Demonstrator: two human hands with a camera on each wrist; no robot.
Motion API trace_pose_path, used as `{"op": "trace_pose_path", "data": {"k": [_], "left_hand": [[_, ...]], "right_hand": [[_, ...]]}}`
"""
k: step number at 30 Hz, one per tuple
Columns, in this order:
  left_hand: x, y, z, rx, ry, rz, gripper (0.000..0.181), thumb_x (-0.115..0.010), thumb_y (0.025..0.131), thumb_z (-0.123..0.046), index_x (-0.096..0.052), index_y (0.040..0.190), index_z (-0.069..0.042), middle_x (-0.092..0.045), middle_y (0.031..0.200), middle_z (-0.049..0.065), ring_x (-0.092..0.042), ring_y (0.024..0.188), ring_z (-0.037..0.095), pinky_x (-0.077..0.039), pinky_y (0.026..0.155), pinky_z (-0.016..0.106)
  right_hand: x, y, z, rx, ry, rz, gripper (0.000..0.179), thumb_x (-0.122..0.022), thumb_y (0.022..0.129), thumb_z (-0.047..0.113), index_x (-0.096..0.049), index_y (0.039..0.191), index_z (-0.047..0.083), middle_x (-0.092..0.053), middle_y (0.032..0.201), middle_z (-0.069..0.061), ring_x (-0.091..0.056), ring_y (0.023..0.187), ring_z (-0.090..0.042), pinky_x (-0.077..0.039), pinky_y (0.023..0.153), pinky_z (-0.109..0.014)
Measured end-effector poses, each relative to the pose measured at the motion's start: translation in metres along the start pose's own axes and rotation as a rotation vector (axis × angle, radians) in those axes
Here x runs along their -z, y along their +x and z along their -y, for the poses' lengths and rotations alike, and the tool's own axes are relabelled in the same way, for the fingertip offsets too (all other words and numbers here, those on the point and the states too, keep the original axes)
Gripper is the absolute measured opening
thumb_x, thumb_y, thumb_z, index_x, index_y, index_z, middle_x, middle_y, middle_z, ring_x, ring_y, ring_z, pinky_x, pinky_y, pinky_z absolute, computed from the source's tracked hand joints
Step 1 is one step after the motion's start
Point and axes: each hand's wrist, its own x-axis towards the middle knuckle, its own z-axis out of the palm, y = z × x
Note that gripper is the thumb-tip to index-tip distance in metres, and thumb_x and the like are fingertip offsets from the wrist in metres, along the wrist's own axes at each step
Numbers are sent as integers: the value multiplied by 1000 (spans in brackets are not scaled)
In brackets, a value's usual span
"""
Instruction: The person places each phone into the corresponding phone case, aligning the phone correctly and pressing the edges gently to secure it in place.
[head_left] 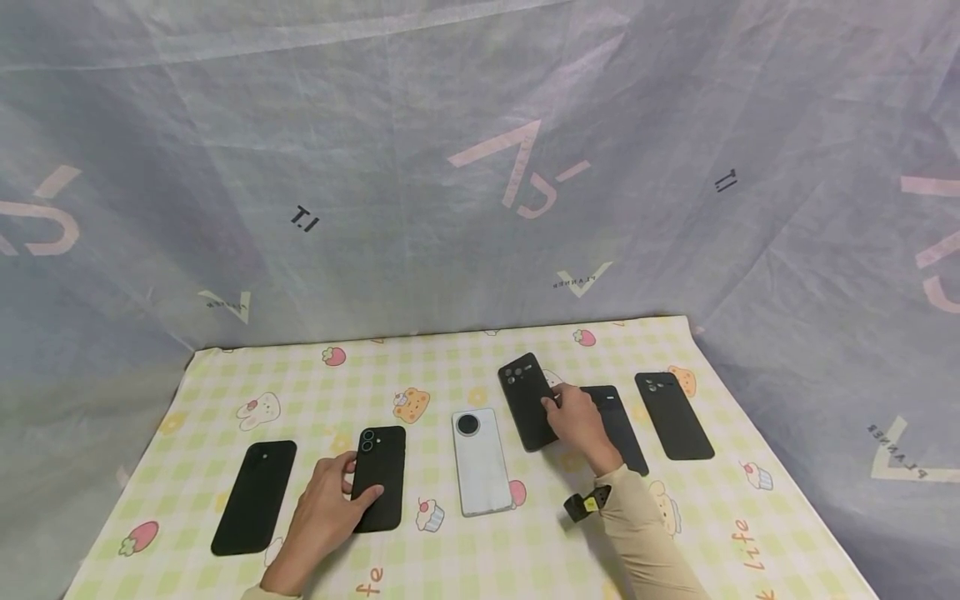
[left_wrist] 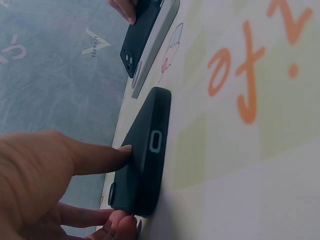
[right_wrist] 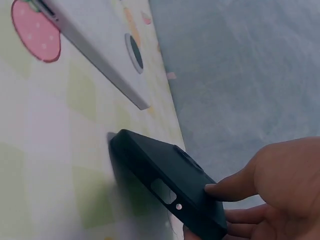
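My left hand (head_left: 326, 504) holds a black cased phone (head_left: 381, 479) with two round lenses by its side edges, thumb on its back. In the left wrist view the phone's bottom edge with its port faces the camera, low over the cloth. My right hand (head_left: 577, 421) pinches a black phone case (head_left: 527, 404) at its right edge. The right wrist view shows one side of that case (right_wrist: 170, 175) tilted up off the cloth, with light passing through the bottom cutouts. A white phone (head_left: 482, 462) with a round camera lies between the hands.
A black phone-shaped piece (head_left: 255, 498) lies at the left. Right of my right hand is a dark phone (head_left: 621, 429), partly covered by the hand, and beyond it a black case (head_left: 675, 417) with camera holes. A checked cloth (head_left: 420, 575) covers the table, with grey curtains (head_left: 375, 208) behind.
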Motion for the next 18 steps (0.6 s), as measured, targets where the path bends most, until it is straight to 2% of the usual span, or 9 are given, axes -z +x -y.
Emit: {"op": "trace_pose_path", "data": {"k": [6,12,18], "left_hand": [[-1,0,0,-4,-10,-6,76,-86,93,-30,-53,150,6,-57,131,18,-60,100,24,-47,75,37],[0,0,0,-11,-8,-11,75,-86,93,-30,-53,151,5,-57,130,18,-60,99,24,-47,75,37],[0,-1,0,-2,-7,-8,76,-86,93,-31,-52,151,6,-57,132,19,-60,99,24,-47,75,36]], "right_hand": [[3,3,0,-3,82,13,26,-68,105,13,-72,117,-9,-70,85,-10,-63,73,-20,-51,65,-34],[5,3,-1,-19,118,30,20,-69,105,15,-72,107,-5,-69,83,-8,-61,74,-19,-49,65,-31],[4,1,-3,-41,143,51,22,-68,105,15,-72,109,-6,-74,95,-14,-68,84,-23,-55,73,-37]]}}
